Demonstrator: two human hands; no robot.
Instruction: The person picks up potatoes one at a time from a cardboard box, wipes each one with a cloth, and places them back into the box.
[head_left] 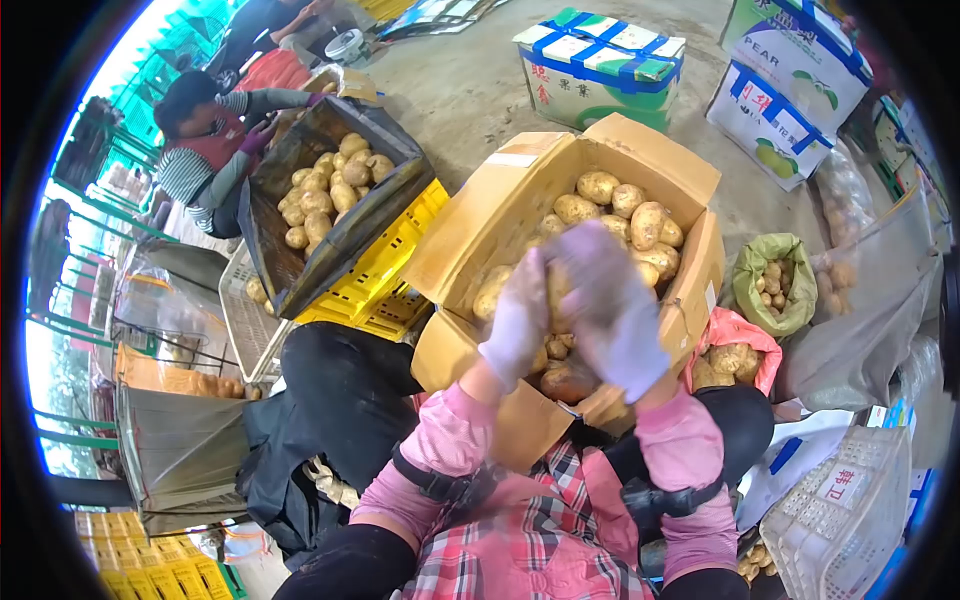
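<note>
Both hands wear light purple, soiled gloves and are over an open cardboard box (490,205) of potatoes in front of me. My left hand (520,312) is closed against one side of a potato (559,298), thumb and fingers pointing away from me. On the potato's other side is my right hand (620,320), its fingers smeared by motion, so I cannot tell how they are bent. Loose potatoes (648,224) fill the far part of the box, and smaller ones show below my hands.
At the left, a black-lined crate of potatoes (318,205) rests on yellow crates (375,280); a person (205,140) works behind it. A green sack (772,285) and a pink bag (735,350) stand right of the box. Fruit cartons (600,70) are farther back. A white basket (825,510) is at lower right.
</note>
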